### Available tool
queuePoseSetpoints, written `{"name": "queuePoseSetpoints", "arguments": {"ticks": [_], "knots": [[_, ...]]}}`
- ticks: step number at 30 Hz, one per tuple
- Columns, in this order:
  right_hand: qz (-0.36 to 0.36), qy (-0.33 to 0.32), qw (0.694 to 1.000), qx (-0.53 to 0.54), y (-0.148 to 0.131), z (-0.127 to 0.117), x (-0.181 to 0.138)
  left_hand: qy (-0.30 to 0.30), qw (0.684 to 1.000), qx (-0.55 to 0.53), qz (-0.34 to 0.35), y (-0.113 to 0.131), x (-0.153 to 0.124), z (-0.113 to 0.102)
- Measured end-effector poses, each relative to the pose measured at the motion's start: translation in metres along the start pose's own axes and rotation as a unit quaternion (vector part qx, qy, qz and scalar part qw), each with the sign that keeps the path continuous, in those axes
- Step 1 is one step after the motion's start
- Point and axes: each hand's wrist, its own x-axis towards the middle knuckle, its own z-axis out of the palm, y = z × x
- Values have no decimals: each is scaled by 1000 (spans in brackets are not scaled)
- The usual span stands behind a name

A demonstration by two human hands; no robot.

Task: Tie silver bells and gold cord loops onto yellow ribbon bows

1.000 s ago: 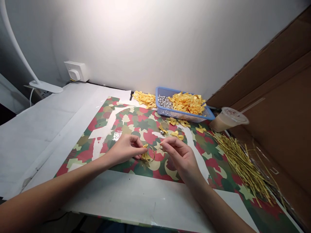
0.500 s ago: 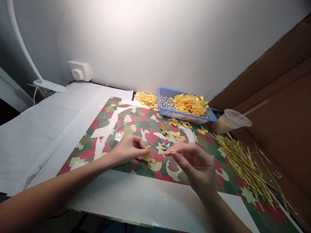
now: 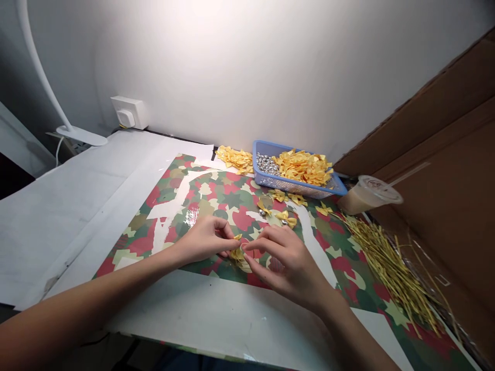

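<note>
On the tabletop (image 3: 216, 314), well in front of the blue basket (image 3: 288, 184), both hands meet over a small yellow bow (image 3: 236, 252). The left hand (image 3: 204, 239) is closed on the bow in a thumb-and-fingertip pinch. The right hand (image 3: 288, 260) is half curled with its fingertips touching the same bow, though I cannot tell whether they grip it.

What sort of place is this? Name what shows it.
Likely a craft piecework bench: blue basket of yellow bows, pile of gold ties, left hand and right hand pinching one bow.
</note>
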Motion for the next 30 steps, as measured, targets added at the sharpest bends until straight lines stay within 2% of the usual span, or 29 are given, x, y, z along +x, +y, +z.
{"name": "queuePoseSetpoints", "arguments": {"ticks": [2, 5, 7, 8, 12, 16, 20, 24, 27, 30], "knots": [[33, 22, 998, 41, 1, -3, 0, -2, 1000, -1, -4, 0, 0, -1], [131, 64, 981, 125, 5, -5, -1, -5, 1000, -5, -17, 1, 1, -2], [189, 49, 968, 160, 9, -5, -2, -6, 1000, -7, -24, 2, 2, -3], [204, 20, 963, 173, 11, -4, -1, -6, 1000, -7, -25, 2, 2, -3], [197, -110, 950, 216, 15, -3, -1, -7, 999, -16, -31, 4, 2, -3], [173, -164, 943, 232, 17, -7, -2, -16, 999, -25, -32, 4, 1, -5], [139, -213, 950, 179, 20, -4, -6, -15, 999, -38, -30, 4, 2, -7], [136, -232, 954, 132, 24, -1, -7, -11, 998, -51, -35, 3, 4, -10], [143, -228, 956, 112, 30, -15, -7, -5, 998, -51, -38, 3, 5, -11], [170, -163, 967, 98, 40, -42, -10, -5, 997, -63, -40, 3, 5, -12]]}}
